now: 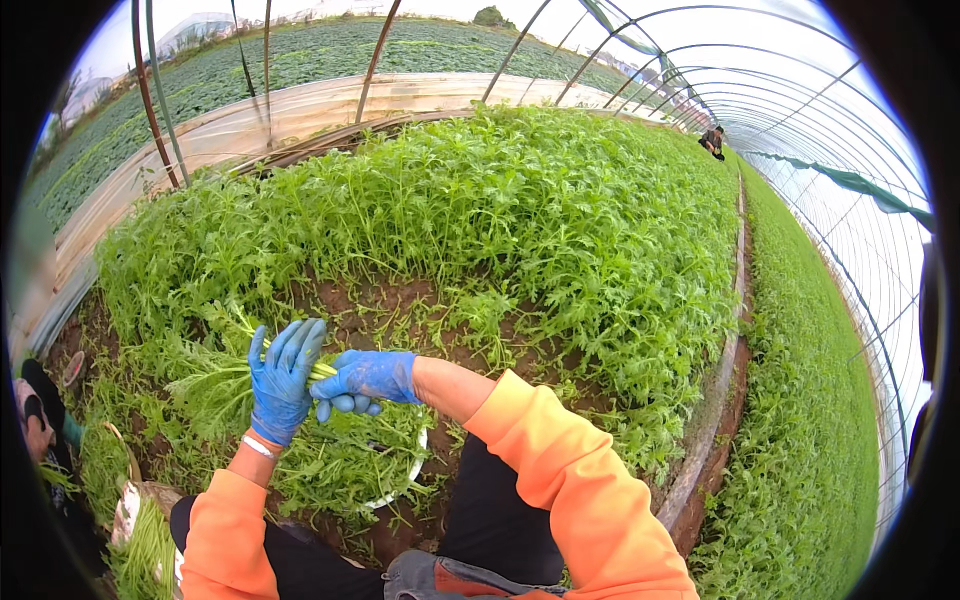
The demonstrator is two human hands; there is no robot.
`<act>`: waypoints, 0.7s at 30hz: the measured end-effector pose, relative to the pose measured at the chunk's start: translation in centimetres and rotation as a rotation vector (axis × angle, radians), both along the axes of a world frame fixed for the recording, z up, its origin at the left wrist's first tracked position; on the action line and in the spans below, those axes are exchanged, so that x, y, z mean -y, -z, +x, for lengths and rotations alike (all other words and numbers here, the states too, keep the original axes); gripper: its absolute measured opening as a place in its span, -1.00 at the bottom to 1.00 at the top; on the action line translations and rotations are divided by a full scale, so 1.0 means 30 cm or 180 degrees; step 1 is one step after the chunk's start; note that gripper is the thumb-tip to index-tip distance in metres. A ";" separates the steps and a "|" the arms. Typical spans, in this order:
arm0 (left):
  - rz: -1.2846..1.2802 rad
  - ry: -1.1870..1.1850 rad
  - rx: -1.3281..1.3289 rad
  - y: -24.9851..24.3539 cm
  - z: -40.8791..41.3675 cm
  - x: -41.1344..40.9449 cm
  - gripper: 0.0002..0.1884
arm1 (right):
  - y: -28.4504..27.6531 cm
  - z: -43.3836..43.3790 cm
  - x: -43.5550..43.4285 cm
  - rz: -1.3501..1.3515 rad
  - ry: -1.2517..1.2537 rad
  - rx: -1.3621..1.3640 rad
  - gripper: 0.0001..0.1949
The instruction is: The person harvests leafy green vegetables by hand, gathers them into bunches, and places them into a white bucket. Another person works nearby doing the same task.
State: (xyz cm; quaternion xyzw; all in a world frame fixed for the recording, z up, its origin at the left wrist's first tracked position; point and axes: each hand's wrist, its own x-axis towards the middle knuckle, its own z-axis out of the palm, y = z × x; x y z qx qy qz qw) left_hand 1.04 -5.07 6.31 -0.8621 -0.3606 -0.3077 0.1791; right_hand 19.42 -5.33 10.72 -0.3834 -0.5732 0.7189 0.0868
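Observation:
A bunch of leafy greens (217, 379) lies sideways between my two hands, its leaves towards the left and its pale stems towards the right. Around the stems and lower leaves is my left hand (285, 379), in a blue glove. My right hand (361, 381), also gloved in blue, grips the stem ends just beside it. Below both hands, a round white-rimmed container (420, 454) is heaped with cut greens (330, 465). The right hand's fingers partly hide the stem ends.
Standing greens (480, 195) grow beyond a patch of bare soil (405, 300). At lower left are a basket (124, 517) with bundled stems and a person (37, 427) close by. Another person (712, 142) is far down the tunnel. A long board (705, 442) edges the bed at right.

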 end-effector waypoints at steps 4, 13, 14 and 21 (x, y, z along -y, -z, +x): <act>-0.0228 0.0274 0.0384 0.040 -0.067 -0.041 -0.85 | -0.026 -0.048 0.023 0.0064 0.0139 -0.0472 -0.36; -0.4360 0.1447 0.3475 0.044 -0.066 -0.050 -0.78 | 0.035 0.062 -0.107 0.0822 0.1563 -0.0472 -0.46; -0.4436 0.1578 0.3445 0.047 -0.074 -0.051 -0.70 | 0.013 0.049 -0.072 0.0839 0.1498 -0.0560 -0.52; -0.5236 0.2307 0.3357 -0.005 -0.090 0.012 -0.66 | 0.052 -0.061 -0.031 0.0928 0.1088 -0.1039 -0.51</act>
